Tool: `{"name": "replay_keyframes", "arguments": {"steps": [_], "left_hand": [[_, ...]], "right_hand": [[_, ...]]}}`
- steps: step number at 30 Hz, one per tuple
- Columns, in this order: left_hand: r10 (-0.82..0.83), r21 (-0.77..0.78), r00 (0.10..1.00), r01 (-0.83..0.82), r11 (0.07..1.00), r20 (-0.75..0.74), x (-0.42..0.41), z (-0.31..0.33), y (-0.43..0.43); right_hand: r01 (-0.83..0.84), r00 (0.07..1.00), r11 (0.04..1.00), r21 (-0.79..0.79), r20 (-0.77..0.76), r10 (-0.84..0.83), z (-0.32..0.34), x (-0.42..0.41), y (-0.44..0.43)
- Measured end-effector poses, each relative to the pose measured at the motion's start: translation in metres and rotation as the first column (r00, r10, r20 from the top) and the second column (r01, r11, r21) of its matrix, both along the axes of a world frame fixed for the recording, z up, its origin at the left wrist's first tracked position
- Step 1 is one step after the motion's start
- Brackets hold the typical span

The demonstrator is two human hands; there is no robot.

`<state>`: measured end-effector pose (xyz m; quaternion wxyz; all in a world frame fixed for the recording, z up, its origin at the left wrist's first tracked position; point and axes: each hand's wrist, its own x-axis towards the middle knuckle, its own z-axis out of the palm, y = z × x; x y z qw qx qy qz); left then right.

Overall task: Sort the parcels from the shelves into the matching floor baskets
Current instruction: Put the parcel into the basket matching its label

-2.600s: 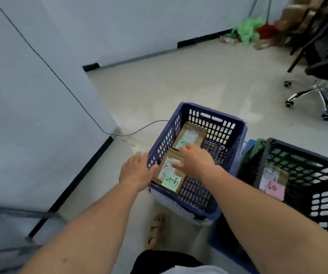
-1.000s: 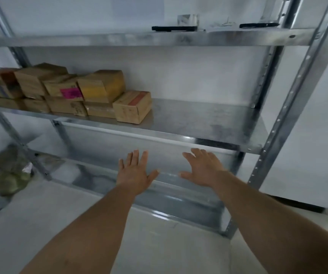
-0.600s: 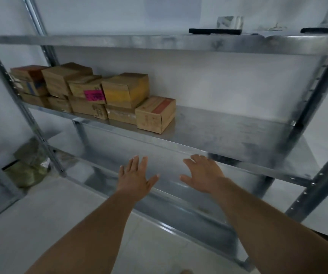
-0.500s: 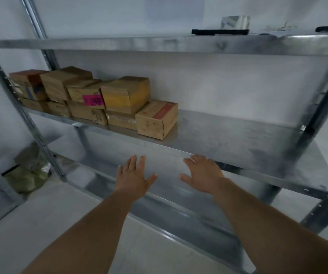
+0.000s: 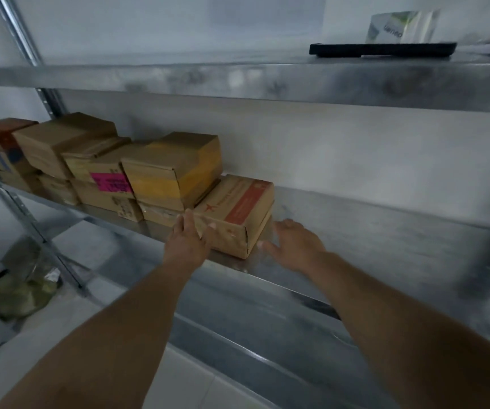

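A row of brown cardboard parcels fills the left part of the middle metal shelf [image 5: 385, 231]. The nearest one is a flat parcel with a red stripe [image 5: 238, 214] at the row's right end. My left hand [image 5: 187, 240] lies against its front left face with straight fingers. My right hand [image 5: 294, 243] hovers open just right of the parcel over the shelf, thumb close to the box corner. Behind it sit a parcel wrapped in yellow tape [image 5: 173, 169] and a parcel with a pink label [image 5: 105, 178]. No floor basket is in view.
A black flat device [image 5: 382, 49] and a small white box [image 5: 400, 26] lie on the top shelf. The shelf's left upright [image 5: 16, 202] stands by the parcels. A green bag [image 5: 16, 293] lies on the floor at lower left. The right part of the middle shelf holds nothing.
I turned from the blue basket to the shelving. Both open hands rose from below the shelf edge up to the red-striped parcel, and the view moved closer.
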<state>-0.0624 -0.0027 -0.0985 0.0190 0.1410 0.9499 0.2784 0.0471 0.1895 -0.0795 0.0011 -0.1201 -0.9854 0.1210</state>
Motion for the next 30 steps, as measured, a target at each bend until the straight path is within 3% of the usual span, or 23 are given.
{"name": "replay_keyframes", "arguments": {"steps": [8,13,19,22,25,30], "left_hand": [[0.074,0.274,0.972,-0.135,0.952,0.223,-0.042,-0.007,0.01],[-0.027,0.531,0.959,-0.133,0.837,0.283,-0.042,-0.007,0.013],[-0.155,0.386,0.907,-0.009,0.923,0.392,-0.046,0.007,0.008],[-0.216,0.384,0.882,0.043,0.922,0.42,-0.053,0.012,0.009],[-0.286,0.428,0.827,0.062,0.901,0.483,-0.054,0.018,0.013],[-0.434,0.468,0.746,0.185,0.864,0.506,-0.059,0.036,0.015]], "right_hand": [[0.122,0.992,0.962,-0.242,0.021,-0.121,-0.009,-0.041,-0.009],[0.254,0.953,0.827,-0.501,-0.018,-0.304,-0.009,-0.05,-0.02],[0.486,0.844,0.746,-0.455,0.024,-0.535,0.0,-0.052,-0.015],[0.486,0.854,0.703,-0.52,0.109,-0.51,0.003,-0.049,-0.02],[0.492,0.838,0.568,-0.66,0.182,-0.514,0.007,-0.045,-0.031],[0.495,0.793,0.46,-0.737,0.167,-0.586,0.024,-0.033,-0.028]]}}
